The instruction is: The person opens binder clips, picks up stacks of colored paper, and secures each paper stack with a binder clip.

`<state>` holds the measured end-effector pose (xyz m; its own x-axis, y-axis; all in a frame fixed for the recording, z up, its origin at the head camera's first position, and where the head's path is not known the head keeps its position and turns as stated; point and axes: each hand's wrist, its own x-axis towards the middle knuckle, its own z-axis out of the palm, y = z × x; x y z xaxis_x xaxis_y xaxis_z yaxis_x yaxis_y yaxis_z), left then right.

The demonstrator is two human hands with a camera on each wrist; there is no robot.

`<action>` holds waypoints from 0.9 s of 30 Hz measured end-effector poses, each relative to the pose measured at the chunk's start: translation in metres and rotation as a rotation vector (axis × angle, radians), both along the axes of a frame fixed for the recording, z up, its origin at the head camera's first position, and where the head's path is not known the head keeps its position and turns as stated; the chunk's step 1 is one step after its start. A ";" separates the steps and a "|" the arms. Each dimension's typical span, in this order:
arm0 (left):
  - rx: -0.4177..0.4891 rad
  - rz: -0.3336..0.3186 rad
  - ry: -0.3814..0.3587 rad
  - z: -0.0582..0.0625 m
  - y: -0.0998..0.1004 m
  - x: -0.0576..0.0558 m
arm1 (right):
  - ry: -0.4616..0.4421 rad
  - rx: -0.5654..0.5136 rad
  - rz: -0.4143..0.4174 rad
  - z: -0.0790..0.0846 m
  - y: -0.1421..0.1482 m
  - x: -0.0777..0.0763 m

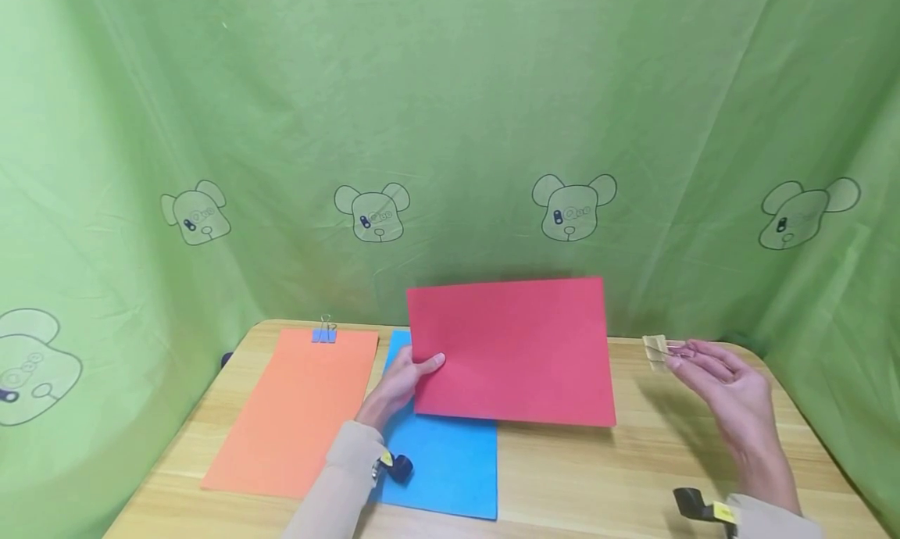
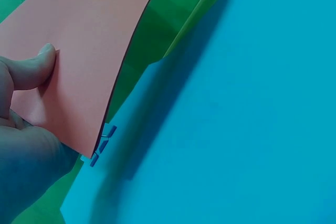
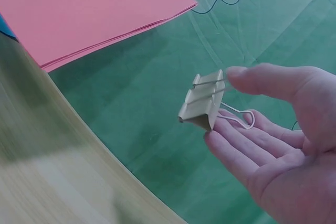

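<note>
My left hand grips a stack of red paper at its left edge, thumb flat on the front and the fingers hidden behind. The stack is held up and tilted above the table, overlapping the blue paper in the head view. In the right wrist view, several sheet edges show along the stack's side. Off to the right, my right hand holds a pale yellow binder clip between thumb and fingers by its wire handles. The clip's mouth faces the red paper, apart from it.
Orange paper lies at the left of the wooden table, a blue binder clip on its far edge. Another clip shows at the blue paper's edge in the left wrist view. Green curtains hang behind and at both sides.
</note>
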<state>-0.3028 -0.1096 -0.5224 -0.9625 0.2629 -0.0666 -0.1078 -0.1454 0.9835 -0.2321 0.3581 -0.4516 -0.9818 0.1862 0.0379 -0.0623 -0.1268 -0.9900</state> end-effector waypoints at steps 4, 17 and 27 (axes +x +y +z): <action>0.001 0.002 -0.001 0.000 0.000 0.000 | 0.012 0.010 0.043 0.000 -0.001 0.000; 0.004 -0.007 -0.001 -0.001 0.000 0.000 | 0.102 -0.410 0.238 0.002 -0.006 0.001; 0.018 -0.024 0.006 -0.002 0.002 0.000 | 0.152 -0.499 0.274 -0.002 -0.013 -0.001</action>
<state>-0.3023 -0.1077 -0.5240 -0.9564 0.2866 -0.0563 -0.1057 -0.1600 0.9814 -0.2336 0.3455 -0.4532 -0.9871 -0.0418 0.1546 -0.0979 -0.6064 -0.7891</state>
